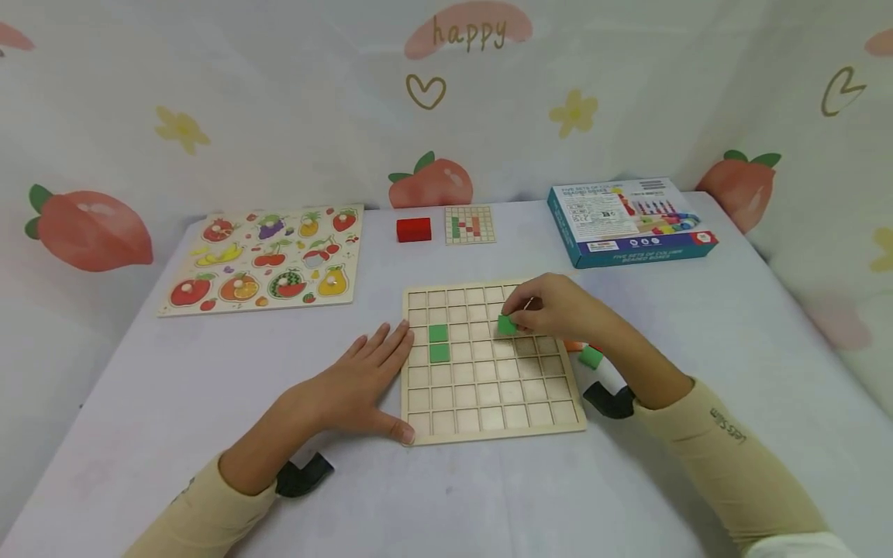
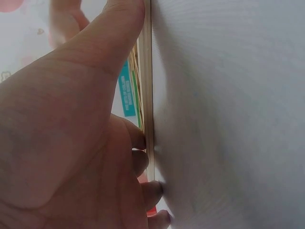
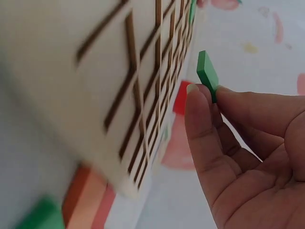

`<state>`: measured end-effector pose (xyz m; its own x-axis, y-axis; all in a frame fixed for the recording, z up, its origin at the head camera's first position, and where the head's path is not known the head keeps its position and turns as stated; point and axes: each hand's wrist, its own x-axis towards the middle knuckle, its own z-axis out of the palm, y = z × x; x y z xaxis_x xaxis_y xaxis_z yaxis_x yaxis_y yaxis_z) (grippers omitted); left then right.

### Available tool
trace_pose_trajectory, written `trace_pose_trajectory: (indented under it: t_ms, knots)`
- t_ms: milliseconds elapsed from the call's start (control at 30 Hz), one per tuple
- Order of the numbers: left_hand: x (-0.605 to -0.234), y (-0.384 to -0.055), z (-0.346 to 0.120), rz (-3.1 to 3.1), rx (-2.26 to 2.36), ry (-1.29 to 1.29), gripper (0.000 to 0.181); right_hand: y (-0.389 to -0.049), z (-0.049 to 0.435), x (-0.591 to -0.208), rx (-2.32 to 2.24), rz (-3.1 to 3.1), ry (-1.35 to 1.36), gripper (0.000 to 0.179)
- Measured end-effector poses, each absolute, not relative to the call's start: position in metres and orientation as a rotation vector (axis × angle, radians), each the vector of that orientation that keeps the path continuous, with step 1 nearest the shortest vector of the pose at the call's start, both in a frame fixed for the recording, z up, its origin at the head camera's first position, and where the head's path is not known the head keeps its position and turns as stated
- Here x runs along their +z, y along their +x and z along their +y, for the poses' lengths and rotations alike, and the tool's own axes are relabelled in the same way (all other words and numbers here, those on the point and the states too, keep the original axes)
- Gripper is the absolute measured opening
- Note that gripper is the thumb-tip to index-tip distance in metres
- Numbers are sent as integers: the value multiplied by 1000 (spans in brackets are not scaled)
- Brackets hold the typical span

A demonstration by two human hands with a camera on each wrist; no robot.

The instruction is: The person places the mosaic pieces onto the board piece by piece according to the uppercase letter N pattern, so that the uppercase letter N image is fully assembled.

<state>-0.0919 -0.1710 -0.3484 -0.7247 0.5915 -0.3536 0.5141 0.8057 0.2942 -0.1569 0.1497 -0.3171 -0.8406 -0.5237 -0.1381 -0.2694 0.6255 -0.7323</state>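
Observation:
A wooden grid board [image 1: 488, 395] lies flat on the table, with two green square tiles [image 1: 439, 353] set one above the other in its left part. My left hand [image 1: 356, 387] rests along the board's left edge, fingers straight and thumb at the near corner; in the left wrist view the fingertips touch the board's side [image 2: 147, 95]. Over the board's upper right area, my right hand [image 1: 561, 306] pinches a green tile [image 3: 207, 74] between thumb and index finger. Just right of the board lie another green tile [image 1: 591, 357] and orange and red pieces [image 3: 86, 195], partly hidden by the right hand and board.
A fruit puzzle board [image 1: 286, 260] lies at the back left. Behind the grid board are a red block [image 1: 414, 230] and a small pattern card [image 1: 470, 225] with green and red squares. A blue-and-white box [image 1: 628, 221] sits at the back right.

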Motion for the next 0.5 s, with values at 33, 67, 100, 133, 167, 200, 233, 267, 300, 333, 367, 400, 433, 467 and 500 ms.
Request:
trace_pose_trajectory:
  t_ms: [33, 67, 100, 133, 167, 200, 233, 267, 300, 333, 367, 400, 433, 467, 500]
  knots:
    - [-348, -92, -171, 2557, 243, 826, 135, -156, 146, -318, -1052, 2504, -667, 11]
    - [-348, -92, -171, 2557, 243, 825, 135, -155, 141, -318, -1048, 2497, -685, 11]
    - [-349, -92, -171, 2556, 243, 826, 135, -154, 137, -319, -1045, 2490, -709, 11]
    - [-349, -92, -171, 2555, 243, 826, 135, -153, 133, -319, -1041, 2482, -725, 11]
    - [-349, -92, -172, 2554, 242, 826, 135, -152, 128, -320, -1032, 2477, -738, 11]
    - [-349, -92, -172, 2553, 242, 826, 135, -151, 124, -320, -1019, 2476, -748, 11]
    - [-349, -92, -172, 2551, 244, 826, 135, -150, 120, -321, -1009, 2473, -761, 12]
    - [-349, -92, -172, 2550, 245, 825, 135, -149, 115, -322, -996, 2472, -780, 12]
    - [-349, -92, -172, 2550, 245, 825, 135, -148, 111, -323, -983, 2474, -798, 11]
    - [-349, -92, -172, 2549, 246, 825, 135, -147, 107, -323, -966, 2479, -811, 11]
    - [-349, -92, -172, 2549, 246, 825, 135, -146, 103, -324, -949, 2485, -830, 11]
    - [-349, -92, -172, 2548, 247, 826, 135, -145, 99, -324, -936, 2488, -845, 11]
    - [-349, -92, -172, 2549, 245, 829, 135, -143, 95, -324, -927, 2486, -847, 10]
    - [-349, -92, -173, 2550, 246, 831, 135, -142, 91, -324, -916, 2486, -860, 10]
    - [-349, -92, -173, 2551, 249, 833, 135, -141, 88, -324, -904, 2488, -865, 10]
